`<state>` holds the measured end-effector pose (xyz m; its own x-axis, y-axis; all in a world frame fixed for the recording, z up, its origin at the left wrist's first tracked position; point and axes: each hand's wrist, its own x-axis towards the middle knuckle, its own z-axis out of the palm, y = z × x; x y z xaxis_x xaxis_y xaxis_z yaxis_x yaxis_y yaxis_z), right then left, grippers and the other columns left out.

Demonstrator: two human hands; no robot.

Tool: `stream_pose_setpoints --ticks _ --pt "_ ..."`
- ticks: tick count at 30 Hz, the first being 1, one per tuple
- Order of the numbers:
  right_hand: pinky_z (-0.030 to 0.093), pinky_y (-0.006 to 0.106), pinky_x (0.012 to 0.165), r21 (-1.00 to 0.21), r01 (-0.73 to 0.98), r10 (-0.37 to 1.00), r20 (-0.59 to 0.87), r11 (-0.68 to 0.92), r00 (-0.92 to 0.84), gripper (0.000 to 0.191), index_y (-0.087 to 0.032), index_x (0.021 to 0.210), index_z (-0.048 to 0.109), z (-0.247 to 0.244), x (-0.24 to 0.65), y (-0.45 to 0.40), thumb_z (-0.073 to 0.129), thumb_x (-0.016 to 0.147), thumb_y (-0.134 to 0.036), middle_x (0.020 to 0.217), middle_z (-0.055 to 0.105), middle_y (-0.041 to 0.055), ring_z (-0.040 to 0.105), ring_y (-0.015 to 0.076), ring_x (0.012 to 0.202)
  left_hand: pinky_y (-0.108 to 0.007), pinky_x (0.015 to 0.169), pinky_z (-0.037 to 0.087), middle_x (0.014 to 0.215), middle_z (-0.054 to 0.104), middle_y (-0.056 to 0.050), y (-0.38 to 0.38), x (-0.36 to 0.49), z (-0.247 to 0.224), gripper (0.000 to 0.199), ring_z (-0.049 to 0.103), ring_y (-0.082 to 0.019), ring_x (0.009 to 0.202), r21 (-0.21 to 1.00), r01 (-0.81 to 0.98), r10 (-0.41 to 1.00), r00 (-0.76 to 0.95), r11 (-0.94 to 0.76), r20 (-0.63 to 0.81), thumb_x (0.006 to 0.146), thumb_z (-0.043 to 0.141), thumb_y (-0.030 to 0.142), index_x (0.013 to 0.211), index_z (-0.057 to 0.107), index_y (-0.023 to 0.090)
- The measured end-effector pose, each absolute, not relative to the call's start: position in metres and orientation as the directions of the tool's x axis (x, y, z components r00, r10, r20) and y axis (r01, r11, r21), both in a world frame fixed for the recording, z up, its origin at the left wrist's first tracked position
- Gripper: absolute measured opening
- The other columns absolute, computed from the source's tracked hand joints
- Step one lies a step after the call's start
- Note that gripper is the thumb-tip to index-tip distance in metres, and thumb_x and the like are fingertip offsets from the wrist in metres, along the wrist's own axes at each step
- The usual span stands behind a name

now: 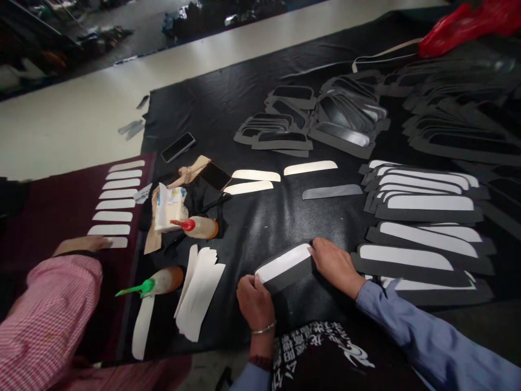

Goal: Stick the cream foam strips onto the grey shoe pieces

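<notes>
A dark grey flat panel [293, 275] with a white rounded strip [284, 263] lying along its upper edge is between my hands, tilted up to the right, just over the black sheet. My left hand [256, 304] grips its left end, thumb on top near the strip's tip. At the right end, my right hand [334, 264] pinches the corner, fingertips beside the strip. To the right are stacked panels with white strips [431, 203]. Left of my left hand lies a fanned pile of loose white strips [201, 293].
A co-worker's hand [81, 245] touches a row of white strips on a maroon cloth [65, 201]. Bottles with green [165, 279] and red [201, 227] nozzles lie nearby. Dark panels [285, 122] are piled behind. A phone [178, 147] and red bag [468, 27] sit farther off.
</notes>
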<state>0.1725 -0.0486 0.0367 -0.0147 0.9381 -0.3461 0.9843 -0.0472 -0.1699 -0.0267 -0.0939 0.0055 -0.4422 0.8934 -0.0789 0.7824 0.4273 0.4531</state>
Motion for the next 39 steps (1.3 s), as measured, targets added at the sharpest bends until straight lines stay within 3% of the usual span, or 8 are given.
stream_pose_setpoints --ticks 8,15,18,20,22,28,34,39 --pt "0.035 0.026 0.068 -0.183 0.982 0.948 -0.317 -0.040 -0.021 0.020 -0.017 0.085 0.051 0.034 0.173 -0.050 0.037 0.092 -0.028 0.085 0.061 0.0065 0.058 0.0180 0.082 -0.033 0.064 0.039 0.068 0.049 -0.001 -0.090 -0.033 0.002 0.011 0.049 -0.020 0.067 0.494 0.758 0.888 -0.453 0.426 -0.071 0.081 0.046 0.022 0.070 0.042 0.022" --pt "0.036 0.026 0.066 -0.207 0.978 0.959 -0.283 -0.034 -0.026 0.019 -0.018 0.084 0.051 0.036 0.174 -0.052 0.037 0.092 -0.028 0.084 0.061 0.0061 0.058 0.0179 0.081 -0.040 0.072 0.045 0.076 0.051 -0.007 -0.093 -0.040 0.005 0.011 0.051 -0.022 0.076 0.537 0.769 0.875 -0.471 0.348 0.108 0.083 0.042 0.024 0.084 0.050 0.017" --pt "0.036 0.026 0.066 -0.209 0.977 0.960 -0.278 -0.041 -0.019 0.019 -0.018 0.084 0.051 0.035 0.175 -0.052 0.038 0.092 -0.028 0.084 0.061 0.0063 0.059 0.0182 0.081 -0.041 0.086 0.044 0.102 0.057 -0.013 -0.096 -0.018 0.011 0.023 0.053 -0.024 0.100 0.465 0.885 0.973 -0.118 0.014 0.196 0.086 0.042 0.023 0.104 0.054 0.016" --pt "0.036 0.026 0.067 -0.212 0.977 0.961 -0.274 -0.036 -0.024 0.019 -0.018 0.084 0.051 0.034 0.175 -0.052 0.038 0.092 -0.028 0.083 0.061 0.0061 0.058 0.0179 0.081 -0.044 0.095 0.041 0.123 0.051 -0.011 -0.097 -0.004 0.013 0.034 0.044 -0.027 0.118 0.353 0.896 0.957 0.211 -0.270 0.199 0.085 0.044 0.020 0.119 0.049 0.020" --pt "0.036 0.026 0.067 -0.212 0.977 0.961 -0.276 -0.028 -0.032 0.018 -0.018 0.084 0.051 0.034 0.175 -0.052 0.038 0.092 -0.027 0.083 0.061 0.0058 0.058 0.0177 0.081 -0.047 0.099 0.038 0.135 0.043 -0.010 -0.097 0.004 0.011 0.044 0.033 -0.030 0.128 0.273 0.878 0.918 0.367 -0.395 0.148 0.084 0.047 0.021 0.128 0.042 0.023" --pt "0.035 0.026 0.066 -0.241 0.970 0.962 -0.272 -0.029 -0.039 0.018 -0.019 0.082 0.050 0.033 0.177 -0.052 0.038 0.091 -0.027 0.083 0.061 0.0055 0.058 0.0174 0.080 -0.053 0.100 0.036 0.140 0.036 -0.015 -0.100 0.002 -0.002 0.051 0.029 -0.033 0.130 0.202 0.907 0.929 0.362 -0.370 0.076 0.084 0.049 0.029 0.133 0.037 0.022" --pt "0.035 0.024 0.059 -0.427 0.881 0.926 -0.377 -0.204 0.032 0.010 -0.019 0.084 0.048 0.028 0.196 -0.042 0.041 0.087 -0.025 0.073 0.059 0.0005 0.055 0.0143 0.066 -0.054 0.101 0.034 0.140 0.035 -0.017 -0.100 0.003 0.001 0.051 0.030 -0.032 0.130 0.211 0.907 0.931 0.360 -0.364 0.056 0.084 0.049 0.029 0.133 0.036 0.022" --pt "0.040 0.030 0.076 -0.347 0.932 0.989 -0.067 0.101 -0.132 0.020 -0.015 0.094 0.054 0.030 0.176 -0.027 0.038 0.090 -0.027 0.092 0.058 0.0096 0.052 0.0204 0.089 -0.054 0.103 0.031 0.143 0.030 -0.016 -0.101 0.003 0.003 0.053 0.023 -0.032 0.133 0.258 0.905 0.938 0.347 -0.337 0.008 0.084 0.049 0.030 0.135 0.034 0.022"
